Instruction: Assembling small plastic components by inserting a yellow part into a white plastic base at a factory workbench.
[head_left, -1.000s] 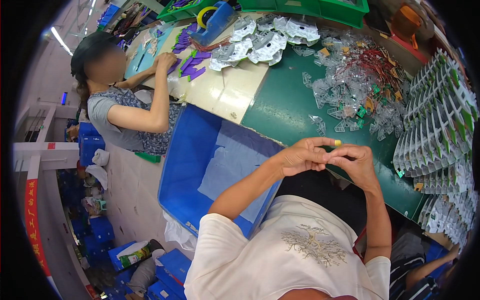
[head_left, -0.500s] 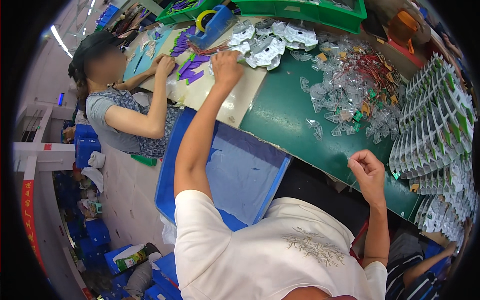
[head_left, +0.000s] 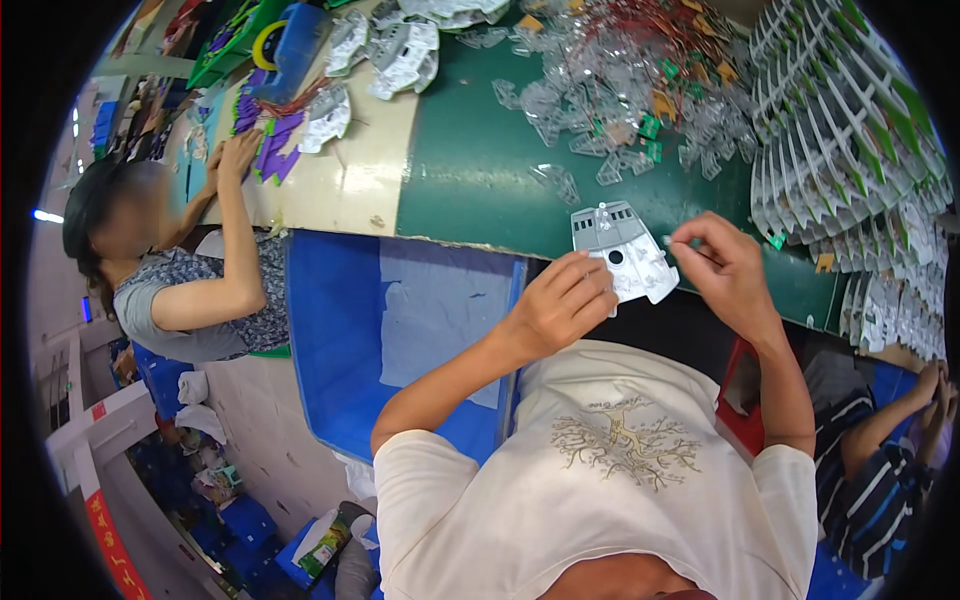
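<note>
My left hand [head_left: 562, 305] is closed on the lower left side of a white-and-grey plastic housing [head_left: 637, 268], which has a round dark hole and slots near its top. The housing is held over the front edge of the green table, in front of my chest. At its right side my right hand [head_left: 728, 272] pinches thumb and forefinger together; a small pale bit shows at the fingertips, too small to name. Just beyond the housing lie loose clear plastic pieces [head_left: 555, 182].
Clear parts with red wires [head_left: 640, 60] are heaped at the back. Stacked white-and-green housings [head_left: 850, 140] rise at the right. More housings [head_left: 405, 58] lie far left, near a co-worker [head_left: 200, 290] handling purple pieces [head_left: 278, 150]. A blue bin [head_left: 340, 340] stands below the table edge.
My left hand has come back from the pile of housings at the far left, bringing one housing in front of me. My right hand stays pinched, now beside it. The view has shifted.
</note>
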The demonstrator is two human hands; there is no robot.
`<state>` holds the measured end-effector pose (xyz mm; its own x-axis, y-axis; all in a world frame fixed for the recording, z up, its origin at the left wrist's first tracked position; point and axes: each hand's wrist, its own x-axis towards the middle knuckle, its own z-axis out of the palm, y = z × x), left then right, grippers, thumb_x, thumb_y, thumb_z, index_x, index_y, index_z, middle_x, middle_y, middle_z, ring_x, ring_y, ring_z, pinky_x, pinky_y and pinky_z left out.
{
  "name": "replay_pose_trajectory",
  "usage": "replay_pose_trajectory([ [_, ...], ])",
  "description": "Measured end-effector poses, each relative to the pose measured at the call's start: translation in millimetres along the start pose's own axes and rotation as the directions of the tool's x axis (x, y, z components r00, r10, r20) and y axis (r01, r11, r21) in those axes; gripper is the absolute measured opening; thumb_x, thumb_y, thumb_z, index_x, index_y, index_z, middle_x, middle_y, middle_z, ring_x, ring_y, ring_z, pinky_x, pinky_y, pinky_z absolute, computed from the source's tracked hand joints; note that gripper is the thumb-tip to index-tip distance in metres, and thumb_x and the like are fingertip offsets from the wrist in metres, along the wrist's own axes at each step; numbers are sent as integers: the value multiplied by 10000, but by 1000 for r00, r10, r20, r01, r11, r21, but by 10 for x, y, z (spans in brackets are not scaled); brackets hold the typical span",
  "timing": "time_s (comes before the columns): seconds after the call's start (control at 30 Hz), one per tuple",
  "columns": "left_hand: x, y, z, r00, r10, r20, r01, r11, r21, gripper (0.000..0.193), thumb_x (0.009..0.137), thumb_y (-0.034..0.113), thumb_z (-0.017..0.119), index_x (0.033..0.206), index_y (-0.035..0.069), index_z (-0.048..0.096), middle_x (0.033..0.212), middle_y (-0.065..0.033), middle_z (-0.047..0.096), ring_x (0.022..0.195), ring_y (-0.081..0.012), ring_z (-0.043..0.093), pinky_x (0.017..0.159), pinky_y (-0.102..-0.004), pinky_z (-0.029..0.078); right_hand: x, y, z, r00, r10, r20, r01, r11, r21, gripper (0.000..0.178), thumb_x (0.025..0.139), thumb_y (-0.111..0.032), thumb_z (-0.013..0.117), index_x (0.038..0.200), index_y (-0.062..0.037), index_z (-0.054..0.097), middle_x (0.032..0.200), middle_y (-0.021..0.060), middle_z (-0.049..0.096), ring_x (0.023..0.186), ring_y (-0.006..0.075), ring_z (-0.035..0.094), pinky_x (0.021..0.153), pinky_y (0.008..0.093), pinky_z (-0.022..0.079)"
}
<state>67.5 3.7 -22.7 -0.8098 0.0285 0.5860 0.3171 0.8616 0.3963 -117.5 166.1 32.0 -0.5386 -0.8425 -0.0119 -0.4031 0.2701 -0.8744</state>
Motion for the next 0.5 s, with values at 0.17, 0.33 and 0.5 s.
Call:
replay_pose_trajectory([
  [0.17,-51,-30,205,996,-79,50,80,997,-23,213,694,-19,673,905,0,643,1018,-141,650,1012,-319,659,922,-457,552,124,78,289,917,-388,88,395,863,-315,141,817,-25,699,928,-21,612,885,114,604,750,287,662,600,399,517],
  [0.33,-73,-72,165,990,-102,94,110,990,-85,191,719,-39,650,907,0,650,1036,-150,664,1020,-343,658,923,-446,544,192,138,342,893,-360,270,450,720,-528,170,758,2,675,911,-15,602,891,106,553,779,288,661,601,407,527],
  [0.5,133,-550,-126,959,-268,-94,273,960,52,200,858,-54,615,1046,-8,667,1107,-168,693,1074,-374,650,914,-435,519,137,142,310,879,-349,325,469,751,-465,169,765,8,644,931,-3,613,900,110,552,789,282,664,607,410,532],
])
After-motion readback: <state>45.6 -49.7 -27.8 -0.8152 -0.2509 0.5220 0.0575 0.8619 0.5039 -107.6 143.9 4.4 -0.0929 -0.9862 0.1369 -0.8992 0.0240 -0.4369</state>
